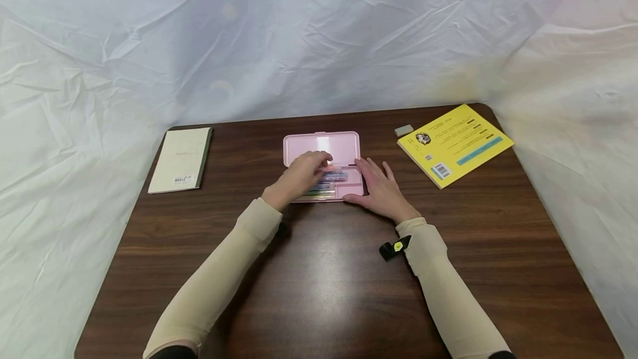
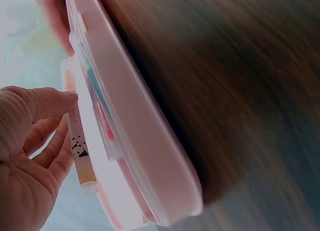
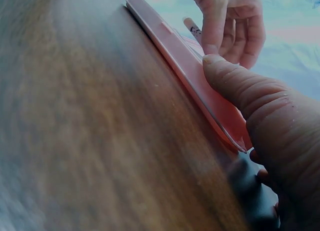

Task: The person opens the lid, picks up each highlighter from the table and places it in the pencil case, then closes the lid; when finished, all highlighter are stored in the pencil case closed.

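A pink pencil case lies on the table with its lid flipped back. Several markers lie inside its left part. My left hand is over the case and pinches a clear-barrelled marker with an orange tint and a panda print between thumb and fingers. The marker is just above the case's rim in the left wrist view. At the right end, my right hand holds the case, thumb at the front rim and fingers along the far side.
A cream-covered book lies at the table's left back. On the right are a yellow book and a small grey-white eraser beside it. White sheeting hangs behind the dark wooden table.
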A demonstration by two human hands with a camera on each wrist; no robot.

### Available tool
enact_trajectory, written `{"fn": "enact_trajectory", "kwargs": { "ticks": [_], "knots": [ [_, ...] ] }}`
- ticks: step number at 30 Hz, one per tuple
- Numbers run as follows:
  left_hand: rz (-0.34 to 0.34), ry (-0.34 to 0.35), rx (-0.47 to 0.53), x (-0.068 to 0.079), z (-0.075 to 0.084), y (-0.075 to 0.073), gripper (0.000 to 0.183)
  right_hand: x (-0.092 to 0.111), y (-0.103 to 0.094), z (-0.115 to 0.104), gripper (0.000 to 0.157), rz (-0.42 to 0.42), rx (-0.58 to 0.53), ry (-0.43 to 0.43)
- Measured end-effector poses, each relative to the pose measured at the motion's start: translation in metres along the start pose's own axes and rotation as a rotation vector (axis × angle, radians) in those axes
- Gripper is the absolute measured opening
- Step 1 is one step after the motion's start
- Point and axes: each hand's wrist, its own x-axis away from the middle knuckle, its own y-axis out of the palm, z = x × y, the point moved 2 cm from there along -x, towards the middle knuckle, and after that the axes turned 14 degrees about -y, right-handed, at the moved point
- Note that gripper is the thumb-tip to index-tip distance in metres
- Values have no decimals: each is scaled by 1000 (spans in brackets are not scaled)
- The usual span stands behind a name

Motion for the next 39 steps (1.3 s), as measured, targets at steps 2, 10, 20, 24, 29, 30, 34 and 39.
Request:
{"fn": "enact_trajectory", "kwargs": {
  "ticks": [2, 10, 20, 24, 29, 30, 34, 39],
  "knots": [
    [-4, 2, -15, -2, 2, 1, 31, 0, 0, 0, 104, 0, 0, 3],
    [-24, -21, -19, -4, 3, 3, 33, -2, -1, -2, 105, -6, -10, 1],
    [-41, -48, -11, -5, 1, 7, 34, -3, -1, -2, 104, -7, -4, -1],
    [-46, -56, -7, -4, -1, 9, 34, -1, 0, -3, 104, -12, -15, 3],
    [-39, -55, 14, -3, -4, 8, 34, 0, 1, -3, 104, -10, -15, 4],
    [-36, -60, 23, -2, -5, 7, 35, 0, 1, -3, 104, -8, -15, 3],
    [-22, -105, 89, 4, -16, 2, 36, 0, 0, -1, 105, -7, -9, 2],
    [26, -175, 195, 15, -42, -8, 37, 0, 0, 1, 106, -5, -8, 8]
  ]
}}
